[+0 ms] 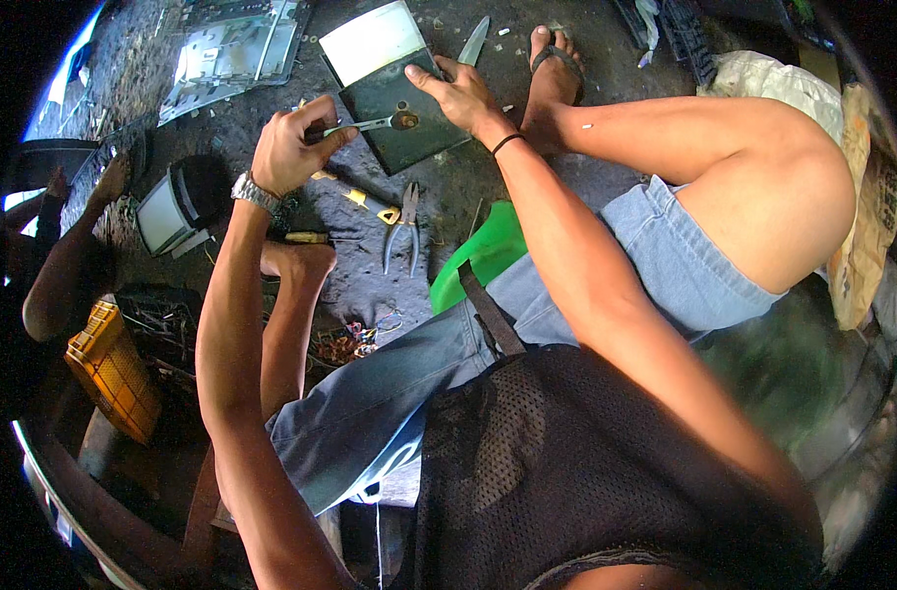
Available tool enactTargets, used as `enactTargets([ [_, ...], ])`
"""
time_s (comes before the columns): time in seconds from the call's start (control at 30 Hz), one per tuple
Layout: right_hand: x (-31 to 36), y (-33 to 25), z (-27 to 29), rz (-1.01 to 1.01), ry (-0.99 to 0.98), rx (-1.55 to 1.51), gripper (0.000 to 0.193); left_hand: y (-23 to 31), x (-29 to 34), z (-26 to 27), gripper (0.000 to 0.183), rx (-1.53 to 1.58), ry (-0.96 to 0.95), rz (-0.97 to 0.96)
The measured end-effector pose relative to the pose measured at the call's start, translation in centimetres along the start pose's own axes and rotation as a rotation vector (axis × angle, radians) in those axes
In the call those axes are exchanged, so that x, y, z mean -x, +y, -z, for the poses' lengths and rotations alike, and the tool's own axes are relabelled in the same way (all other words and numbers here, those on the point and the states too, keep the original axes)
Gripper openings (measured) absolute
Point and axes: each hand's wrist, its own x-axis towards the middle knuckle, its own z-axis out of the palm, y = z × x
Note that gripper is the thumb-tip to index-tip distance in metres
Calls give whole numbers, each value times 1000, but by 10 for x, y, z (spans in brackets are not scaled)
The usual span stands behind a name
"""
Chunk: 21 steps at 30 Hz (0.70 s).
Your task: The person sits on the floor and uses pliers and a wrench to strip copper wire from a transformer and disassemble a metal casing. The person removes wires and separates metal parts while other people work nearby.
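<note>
One dark case (pixel 401 154) lies on the ground (pixel 606 49). The right grip (pixel 458 95) rests at its edge, closure unclear to us; the left grip (pixel 296 146) pinches a wrench (pixel 368 125), head at the round fitting (pixel 403 119). Poor seating or case pivoting, we judge, could cause slipping.

Place: informal floor-level workshop | Upper centre: wrench (pixel 373 125), pliers (pixel 409 211), dark grimy floor (pixel 358 258) | Upper left: sheet-metal panels (pixel 234 47) | Left of centre: tangled coloured wires (pixel 353 342) | Upper right: bulky pale sack (pixel 781 90)
</note>
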Motion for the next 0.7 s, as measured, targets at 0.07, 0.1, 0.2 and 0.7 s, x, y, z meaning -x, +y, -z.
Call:
enactTargets([
  [0.07,-6,12,-2,17,29,16,85,0,-5,2,34,-13,-6,-39],
  [0.1,-7,15,-4,26,28,22,85,-5,-8,2,35,-20,-7,-61],
  [0.2,-8,15,-7,45,21,61,85,-9,-18,4,37,-13,-49,-44],
  [0.7,0,-1,1,28,-20,94,89,-10,-25,2,42,45,-57,51],
])
